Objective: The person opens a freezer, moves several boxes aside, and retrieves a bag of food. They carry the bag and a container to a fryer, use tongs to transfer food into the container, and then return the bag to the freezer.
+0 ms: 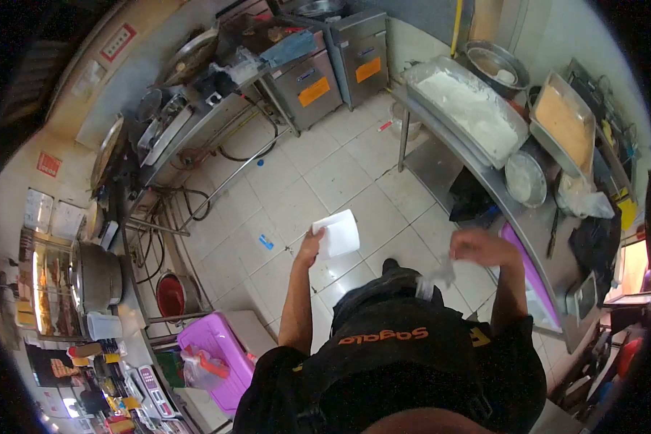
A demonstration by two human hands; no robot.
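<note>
A white square plastic tub [338,235] is in my left hand [310,247], with my thumb over its near rim. It is held out in front of my body, above the tiled floor. My right hand [483,248] is raised beside the right-hand table, its fingers curled in. From those fingertips a crumpled piece of clear plastic [439,276], which looks like a thin bag, hangs down in front of my dark apron [383,340]. The plastic is blurred, and my palm is turned out of view.
On the right-hand steel table [510,206] stand a tray of white powder [470,112], a tray of orange-brown crumbs [564,123] and a metal bowl [526,179]. At left are a stove counter [195,119], a purple-lidded box [220,354] and a red bucket [171,295].
</note>
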